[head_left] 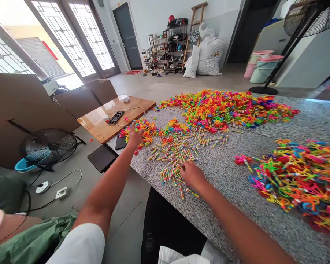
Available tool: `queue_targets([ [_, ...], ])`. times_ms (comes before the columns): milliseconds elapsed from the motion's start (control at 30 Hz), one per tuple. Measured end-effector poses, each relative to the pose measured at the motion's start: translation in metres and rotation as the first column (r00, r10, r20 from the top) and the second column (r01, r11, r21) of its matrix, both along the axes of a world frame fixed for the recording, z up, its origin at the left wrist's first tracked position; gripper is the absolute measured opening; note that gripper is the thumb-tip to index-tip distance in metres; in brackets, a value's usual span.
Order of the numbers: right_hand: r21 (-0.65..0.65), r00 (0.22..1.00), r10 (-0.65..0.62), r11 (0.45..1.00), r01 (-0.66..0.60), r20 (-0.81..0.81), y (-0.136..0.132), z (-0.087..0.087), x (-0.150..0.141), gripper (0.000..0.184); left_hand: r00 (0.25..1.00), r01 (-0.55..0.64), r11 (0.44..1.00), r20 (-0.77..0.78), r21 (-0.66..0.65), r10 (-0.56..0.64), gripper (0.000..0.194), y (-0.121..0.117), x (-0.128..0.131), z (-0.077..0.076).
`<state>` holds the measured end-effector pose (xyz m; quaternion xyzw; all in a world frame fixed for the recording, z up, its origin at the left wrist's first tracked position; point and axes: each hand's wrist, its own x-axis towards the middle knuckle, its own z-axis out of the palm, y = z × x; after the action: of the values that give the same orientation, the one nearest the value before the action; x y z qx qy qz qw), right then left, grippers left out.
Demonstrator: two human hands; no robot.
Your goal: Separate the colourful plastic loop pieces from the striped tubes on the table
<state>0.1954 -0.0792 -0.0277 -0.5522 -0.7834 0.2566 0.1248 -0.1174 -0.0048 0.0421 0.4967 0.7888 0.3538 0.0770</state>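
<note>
White sleeve sits closest, lower left; right hand is at the near side of the loose striped tubes on the speckled stone tabletop, fingers curled, can't tell if one is gripped; left hand is at the small coloured plastic pile, thumb and finger parted, grip unclear; larger plastic heaps lie beyond and right.

Small tubes: yellow, flecked red and green, whitish ends. Plastic pieces: mixed bright pink, orange, yellow, green, blue. Tabletop: speckled grey. Sleeve: white.
</note>
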Motion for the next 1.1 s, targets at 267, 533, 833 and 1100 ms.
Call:
queue_targets([
  [267,-0.013,0.998,-0.057,0.998,0.057,-0.011,0.010,-0.009,0.011,0.019,0.887,0.291,0.859,-0.218,-0.421,-0.407,0.043,0.043,0.069,-0.055],
  [533,-0.264,0.842,-0.289,0.947,0.183,-0.455,0.004,-0.016,0.074,0.036,0.859,0.308,0.843,-0.252,-0.440,-0.446,0.021,0.041,0.078,-0.063],
  [833,-0.301,0.710,-0.343,0.934,0.191,-0.615,-0.014,0.002,0.076,0.040,0.944,0.327,0.919,0.038,-0.221,-0.327,0.028,0.007,0.085,-0.046],
  [1100,-0.287,0.528,-0.261,0.957,0.034,-0.808,-0.024,0.036,0.056,0.039,0.443,0.557,0.820,0.789,0.129,-0.426,0.041,-0.061,0.164,-0.027],
])
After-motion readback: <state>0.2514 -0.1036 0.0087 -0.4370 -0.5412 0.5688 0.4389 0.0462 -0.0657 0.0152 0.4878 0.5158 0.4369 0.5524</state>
